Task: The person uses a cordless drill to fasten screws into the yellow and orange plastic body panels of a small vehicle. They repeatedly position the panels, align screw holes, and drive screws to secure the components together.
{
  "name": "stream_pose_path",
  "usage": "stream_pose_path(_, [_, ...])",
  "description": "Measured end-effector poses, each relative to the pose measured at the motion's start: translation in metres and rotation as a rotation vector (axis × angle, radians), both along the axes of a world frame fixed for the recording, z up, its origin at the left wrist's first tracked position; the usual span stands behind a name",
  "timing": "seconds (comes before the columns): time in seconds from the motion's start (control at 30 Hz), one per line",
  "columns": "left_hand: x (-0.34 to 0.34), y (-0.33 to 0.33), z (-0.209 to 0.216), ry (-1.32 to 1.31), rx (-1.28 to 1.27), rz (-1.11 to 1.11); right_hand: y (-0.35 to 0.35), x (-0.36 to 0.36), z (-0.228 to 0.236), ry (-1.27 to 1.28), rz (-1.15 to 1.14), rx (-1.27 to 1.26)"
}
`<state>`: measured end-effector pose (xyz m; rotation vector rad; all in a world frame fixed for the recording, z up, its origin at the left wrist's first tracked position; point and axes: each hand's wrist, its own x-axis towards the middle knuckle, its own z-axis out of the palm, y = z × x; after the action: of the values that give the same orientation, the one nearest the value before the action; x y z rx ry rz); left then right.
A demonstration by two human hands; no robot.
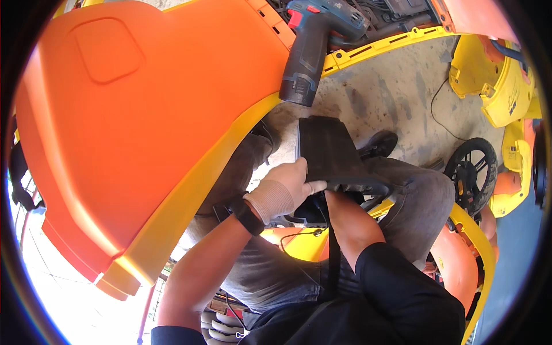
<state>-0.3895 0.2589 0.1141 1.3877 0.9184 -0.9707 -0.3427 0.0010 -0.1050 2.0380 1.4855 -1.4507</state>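
A black plastic housing [330, 148], tapered and flat-faced, is held up in front of my knees. My left hand [286, 187], in a pale glove, is closed on its left edge, with the thumb across the near rim. From the right, my right forearm [352, 221] reaches in beneath the housing. That hand is hidden under the part, so its fingers do not show. A thin black cable [296, 259] hangs below the housing, near my lap.
A large orange panel [161, 126] with yellow edging fills the left side. Above the housing, a cordless drill [307, 54] rests by the open machine compartment. To the right are a black spoked wheel [471, 172] and yellow shells [500, 106] on the stained floor [397, 86].
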Motion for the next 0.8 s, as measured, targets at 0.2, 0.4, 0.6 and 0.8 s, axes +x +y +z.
stream_pose_path(0.2, [-0.01,-0.003,0.002,0.002,0.009,0.092,0.006,0.002,-0.009,0.026,0.045,-0.007])
stream_pose_path(0.4, [-0.005,0.005,0.019,0.035,0.23,0.078,0.01,0.0,-0.022,0.022,0.088,-0.02])
stream_pose_path(0.6, [0.007,-0.012,0.029,0.04,0.521,-0.029,-0.002,0.008,-0.024,0.047,0.17,-0.033])
stream_pose_path(0.8, [0.011,0.0,0.023,-0.057,0.363,-0.104,-0.014,0.015,-0.017,0.096,0.283,-0.043])
